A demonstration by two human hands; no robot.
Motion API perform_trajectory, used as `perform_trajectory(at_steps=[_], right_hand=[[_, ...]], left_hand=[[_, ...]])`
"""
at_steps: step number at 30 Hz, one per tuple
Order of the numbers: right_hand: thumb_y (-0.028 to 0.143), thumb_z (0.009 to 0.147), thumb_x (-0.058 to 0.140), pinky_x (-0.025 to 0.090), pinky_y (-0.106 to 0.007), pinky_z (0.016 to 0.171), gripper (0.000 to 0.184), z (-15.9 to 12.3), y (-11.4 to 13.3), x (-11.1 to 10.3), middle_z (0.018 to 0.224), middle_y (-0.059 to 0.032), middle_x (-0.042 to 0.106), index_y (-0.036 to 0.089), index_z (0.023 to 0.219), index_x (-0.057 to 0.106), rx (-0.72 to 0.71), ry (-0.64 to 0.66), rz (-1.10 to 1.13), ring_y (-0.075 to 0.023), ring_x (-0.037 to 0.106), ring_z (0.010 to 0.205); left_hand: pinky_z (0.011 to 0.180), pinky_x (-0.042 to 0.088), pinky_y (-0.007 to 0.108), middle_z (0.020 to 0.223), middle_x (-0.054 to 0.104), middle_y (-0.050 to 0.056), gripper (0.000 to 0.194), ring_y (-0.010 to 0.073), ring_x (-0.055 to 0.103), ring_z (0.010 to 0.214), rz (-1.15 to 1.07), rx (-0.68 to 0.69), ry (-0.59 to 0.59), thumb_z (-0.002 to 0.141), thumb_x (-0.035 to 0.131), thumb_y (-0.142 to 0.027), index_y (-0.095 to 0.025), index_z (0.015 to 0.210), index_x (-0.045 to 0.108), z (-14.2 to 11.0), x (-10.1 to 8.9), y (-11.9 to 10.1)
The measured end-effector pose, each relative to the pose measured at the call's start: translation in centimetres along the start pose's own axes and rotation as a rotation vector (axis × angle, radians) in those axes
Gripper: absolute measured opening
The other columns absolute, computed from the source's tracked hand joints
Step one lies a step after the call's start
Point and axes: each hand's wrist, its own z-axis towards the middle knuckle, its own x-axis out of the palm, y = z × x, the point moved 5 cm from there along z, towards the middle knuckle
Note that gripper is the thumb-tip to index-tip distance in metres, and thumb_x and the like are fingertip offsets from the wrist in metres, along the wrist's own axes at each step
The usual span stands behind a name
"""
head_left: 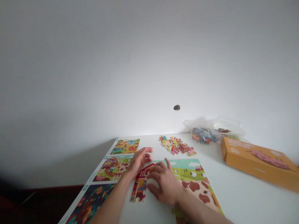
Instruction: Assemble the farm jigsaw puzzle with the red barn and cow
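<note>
A partly assembled farm jigsaw puzzle (190, 177) lies on the white table, showing sheep, a red tractor and brown cow patches. Left of it stands a separate strip of joined pieces with a red barn (139, 185). My right hand (162, 183) rests with spread fingers on the barn strip and the puzzle's left edge, apparently holding nothing. My left hand (139, 161) sits just above the barn strip, its fingers apart and nothing visible in them. Beyond both hands lies a scattered group of loose puzzle pieces (177, 146).
A long printed picture sheet (112, 169) runs along the table's left edge. A clear plastic bag of pieces (203, 134) sits at the back against the white wall. An orange box with a pig on its lid (259, 162) lies at the right.
</note>
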Motion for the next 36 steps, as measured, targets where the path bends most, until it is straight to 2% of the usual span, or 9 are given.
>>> perform_trajectory(at_steps=[4, 7, 10, 13, 21, 26, 29, 31, 36], right_hand=[[0.029, 0.092, 0.051, 0.017, -0.059, 0.112, 0.026, -0.7, -6.7, -3.9, 0.12, -0.0102, 0.065, 0.024, 0.111, 0.068, 0.501, -0.306, -0.236, -0.0294, 0.052, 0.116], [0.032, 0.087, 0.055, 0.023, -0.065, 0.104, 0.033, -2.2, -11.6, -5.7, 0.12, -0.0134, 0.063, 0.024, 0.117, 0.066, 0.776, -0.297, -0.335, -0.0351, 0.053, 0.115], [0.04, 0.087, 0.055, 0.029, -0.064, 0.102, 0.042, -3.0, -14.5, -6.1, 0.129, -0.0142, 0.06, 0.024, 0.126, 0.061, 0.857, -0.285, -0.324, -0.0363, 0.05, 0.121], [0.044, 0.087, 0.055, 0.028, -0.061, 0.105, 0.048, -2.8, -15.5, -5.5, 0.134, -0.0134, 0.058, 0.023, 0.131, 0.059, 0.832, -0.291, -0.3, -0.0351, 0.046, 0.126], [0.038, 0.084, 0.061, 0.019, -0.062, 0.107, 0.034, -2.3, -15.7, -5.2, 0.12, -0.0115, 0.067, 0.023, 0.114, 0.068, 0.766, -0.419, -0.293, -0.035, 0.051, 0.119], [0.035, 0.084, 0.065, 0.026, -0.058, 0.107, 0.039, -1.7, -13.3, -6.0, 0.118, -0.0097, 0.068, 0.023, 0.121, 0.061, 0.492, -0.571, -0.251, -0.0331, 0.05, 0.119], [0.033, 0.083, 0.069, 0.034, -0.05, 0.104, 0.052, -1.1, -10.8, -5.9, 0.125, -0.0104, 0.063, 0.024, 0.131, 0.053, 0.226, -0.575, -0.177, -0.0315, 0.047, 0.124], [0.03, 0.082, 0.07, 0.036, -0.047, 0.104, 0.056, -0.9, -9.2, -5.7, 0.13, -0.0112, 0.059, 0.025, 0.134, 0.049, 0.098, -0.533, -0.127, -0.0305, 0.045, 0.126], [0.03, 0.083, 0.071, 0.039, -0.047, 0.102, 0.057, -0.7, -6.7, -5.1, 0.127, -0.0115, 0.056, 0.024, 0.134, 0.047, -0.029, -0.418, -0.051, -0.0296, 0.047, 0.121]], left_hand=[[0.066, 0.052, 0.029, 0.101, 0.065, 0.012, 0.041, 0.014, 0.057, 0.069, 0.105, 0.019, 0.046, 0.085, 0.066, -0.048, -0.012, 0.101, 0.073, 0.0, 0.1, 0.2], [0.067, 0.052, 0.03, 0.1, 0.065, 0.013, 0.041, 0.014, 0.055, 0.069, 0.166, 0.04, 0.056, 0.084, 0.067, -0.048, -0.011, 0.099, 0.073, 0.0, 0.2, 0.1], [0.066, 0.051, 0.03, 0.1, 0.065, 0.013, 0.04, 0.0143, 0.054, 0.07, 0.195, 0.05, 0.067, 0.083, 0.067, -0.048, -0.011, 0.098, 0.074, -0.1, 0.3, 0.0], [0.067, 0.051, 0.031, 0.1, 0.065, 0.013, 0.04, 0.0144, 0.054, 0.07, 0.211, 0.057, 0.069, 0.083, 0.067, -0.048, -0.012, 0.098, 0.074, -0.2, 0.3, -0.1], [0.071, 0.051, 0.031, 0.103, 0.064, 0.009, 0.043, 0.0125, 0.054, 0.071, 0.284, 0.058, 0.106, 0.088, 0.06, -0.053, -0.015, 0.102, 0.072, 0.0, 0.1, 0.4], [0.072, 0.051, 0.03, 0.104, 0.066, 0.009, 0.045, 0.013, 0.057, 0.071, 0.416, 0.07, 0.106, 0.09, 0.055, -0.054, -0.014, 0.107, 0.068, -0.3, 0.3, 0.1], [0.076, 0.052, 0.031, 0.113, 0.067, 0.009, 0.041, 0.0157, 0.059, 0.08, 0.615, 0.192, 0.134, 0.088, 0.061, -0.046, -0.019, 0.118, 0.063, -1.0, 1.2, -1.0], [0.086, 0.051, 0.035, 0.121, 0.066, 0.008, 0.046, 0.0184, 0.059, 0.093, 0.801, 0.362, 0.129, 0.086, 0.066, -0.037, -0.024, 0.129, 0.058, -1.8, 2.0, -2.2], [0.1, 0.048, 0.041, 0.132, 0.061, 0.007, 0.062, 0.023, 0.054, 0.115, 1.064, 0.645, 0.125, 0.082, 0.072, -0.026, -0.031, 0.14, 0.049, -3.2, 3.6, -3.9]])
